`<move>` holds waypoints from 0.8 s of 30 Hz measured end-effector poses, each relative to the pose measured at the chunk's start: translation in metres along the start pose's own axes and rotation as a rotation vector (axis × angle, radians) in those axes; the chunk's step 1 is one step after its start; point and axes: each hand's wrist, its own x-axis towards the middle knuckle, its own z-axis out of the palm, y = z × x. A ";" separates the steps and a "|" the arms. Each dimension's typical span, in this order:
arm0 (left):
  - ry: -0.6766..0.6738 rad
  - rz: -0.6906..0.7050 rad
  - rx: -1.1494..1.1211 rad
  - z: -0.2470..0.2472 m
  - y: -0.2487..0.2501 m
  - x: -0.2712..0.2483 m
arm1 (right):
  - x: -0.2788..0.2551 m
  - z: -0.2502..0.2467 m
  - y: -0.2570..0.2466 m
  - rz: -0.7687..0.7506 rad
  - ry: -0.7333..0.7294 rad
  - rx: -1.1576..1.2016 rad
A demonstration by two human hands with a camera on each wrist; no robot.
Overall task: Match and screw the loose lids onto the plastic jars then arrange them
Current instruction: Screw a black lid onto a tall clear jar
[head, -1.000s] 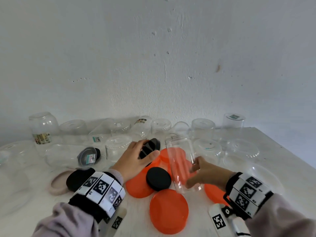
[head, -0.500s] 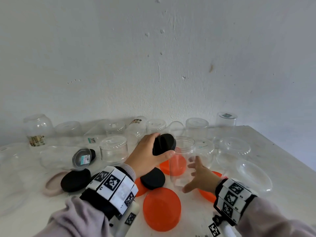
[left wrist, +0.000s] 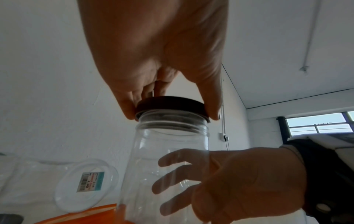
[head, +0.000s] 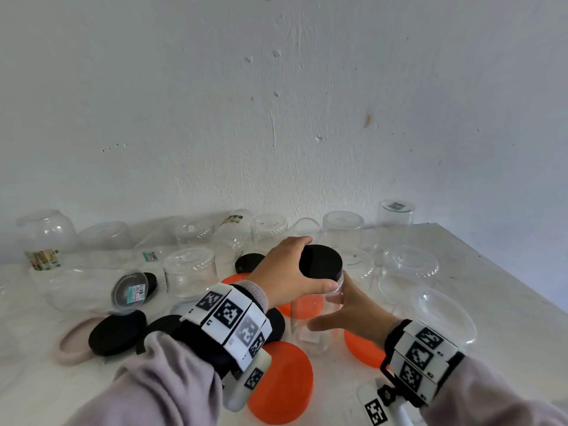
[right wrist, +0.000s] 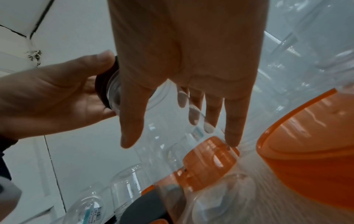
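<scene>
Now seated on tall clear plastic jar (head: 316,315) upright among orange lids: round black lid (head: 321,262), rim-pinched by left hand (head: 281,276); right hand (head: 353,315) splayed loosely against slick, light, probably tippy wall.

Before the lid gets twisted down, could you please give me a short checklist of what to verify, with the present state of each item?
1. Black lid sits on the mouth of the clear jar: ok.
2. Lid level on the threads: cannot tell.
3. Left hand grips the lid's rim: ok.
4. Right hand steadies the jar: not ok, fingers straight, loosely against it.
5. Jar upright: ok.
</scene>
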 end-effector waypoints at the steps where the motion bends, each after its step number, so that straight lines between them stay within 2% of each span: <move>1: -0.007 0.006 0.012 0.001 0.001 0.001 | 0.000 0.000 0.000 0.003 -0.008 -0.001; 11: -0.003 0.017 -0.043 0.009 -0.003 0.003 | 0.001 -0.004 0.001 -0.001 -0.032 -0.041; 17: 0.003 -0.016 -0.252 0.016 -0.020 -0.006 | -0.010 -0.019 -0.013 0.024 -0.080 -0.074; 21: -0.031 -0.064 -0.430 0.026 -0.033 -0.016 | -0.018 -0.038 -0.043 -0.036 -0.061 -0.103; 24: -0.064 -0.059 -0.507 0.036 -0.036 -0.021 | -0.016 -0.041 -0.064 -0.089 -0.083 -0.235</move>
